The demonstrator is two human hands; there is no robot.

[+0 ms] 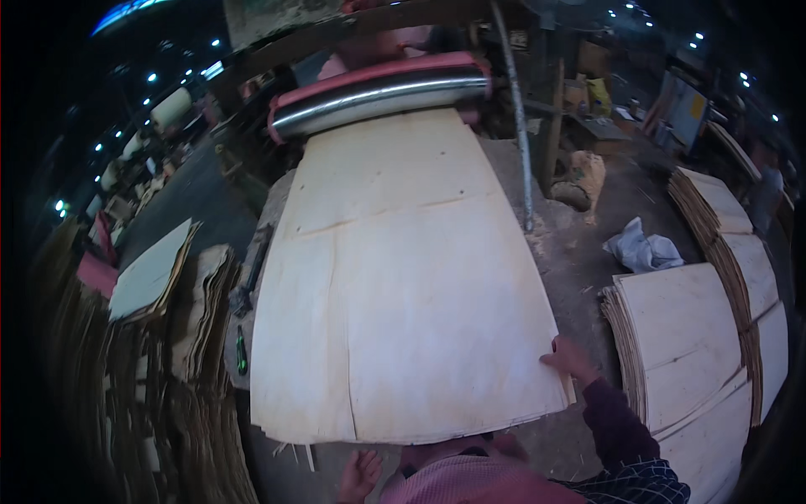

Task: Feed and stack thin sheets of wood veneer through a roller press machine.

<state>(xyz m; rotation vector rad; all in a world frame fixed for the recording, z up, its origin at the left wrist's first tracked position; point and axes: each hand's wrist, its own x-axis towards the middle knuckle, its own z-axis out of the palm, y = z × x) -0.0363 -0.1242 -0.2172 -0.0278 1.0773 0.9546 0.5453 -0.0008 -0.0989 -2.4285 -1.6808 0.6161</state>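
Observation:
A wide stack of pale wood veneer sheets (415, 302) lies before me, its far end reaching a steel roller. Thin seams and a few small dark knots mark the top sheet. My right hand (570, 360) pinches the stack's right edge near the front corner, thumb on top; the fingers underneath are partly hidden. My left hand (361, 475) hangs just in front of the near edge, apart from the wood, with loosely curled fingers and nothing visible in it.
The shiny steel roller (384, 99) with pink coating spans the far end. A metal pole (517, 126) stands right of it. Veneer stacks stand at right (686, 334) and left (204, 315). A green-and-black utility knife (241, 351) lies on the left ledge. A white sack (642, 246) rests on the floor.

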